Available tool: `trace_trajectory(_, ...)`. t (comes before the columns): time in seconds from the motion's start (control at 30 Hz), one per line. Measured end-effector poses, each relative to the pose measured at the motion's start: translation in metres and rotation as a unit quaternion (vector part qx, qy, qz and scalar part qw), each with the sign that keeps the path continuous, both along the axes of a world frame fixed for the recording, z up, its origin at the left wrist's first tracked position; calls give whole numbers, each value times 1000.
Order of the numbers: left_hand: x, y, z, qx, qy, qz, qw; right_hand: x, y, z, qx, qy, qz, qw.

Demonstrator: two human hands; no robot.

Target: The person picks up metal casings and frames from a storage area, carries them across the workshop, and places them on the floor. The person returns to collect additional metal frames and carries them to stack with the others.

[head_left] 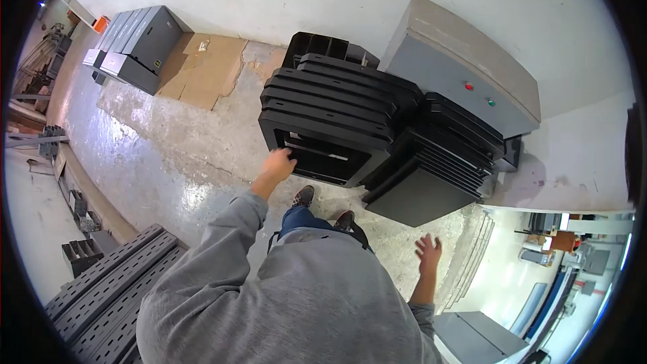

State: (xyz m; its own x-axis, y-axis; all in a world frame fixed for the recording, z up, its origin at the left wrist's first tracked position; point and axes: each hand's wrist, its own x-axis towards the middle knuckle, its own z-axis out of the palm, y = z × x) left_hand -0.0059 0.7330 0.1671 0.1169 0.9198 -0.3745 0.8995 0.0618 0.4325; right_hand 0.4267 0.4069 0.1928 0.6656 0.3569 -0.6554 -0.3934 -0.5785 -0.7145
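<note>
My left hand [277, 165] is at the lower left of the front black frame [323, 128], its fingers curled at the edge of the opening. This frame leans at the front of a stack of similar black frames [330, 91]. My right hand [428, 254] hangs out to the side with fingers spread, holding nothing. Nearest to it is the lower edge of a stack of black flat panels [424, 192], which lean beside the frames.
A grey electrical box [465, 61] with red and green buttons is behind the stacks. Grey cabinets [145, 47] stand by flattened cardboard [202, 71] at the far left. Perforated dark metal strips [118, 290] lie lower left. A grey box [478, 337] is lower right.
</note>
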Motion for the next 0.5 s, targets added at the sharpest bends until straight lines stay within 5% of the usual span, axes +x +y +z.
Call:
trace_trajectory(0.17,34,51,-6,202,85,-250,943,-90,-37,-11,-122,78,4,989)
trace_trajectory(0.27,42,66,-16,177,170,-337,909,-136,-62,-4,-139,110,-49,983)
trace_trajectory(0.5,37,59,-53,188,169,-336,907,-184,-86,12,-189,118,-93,970)
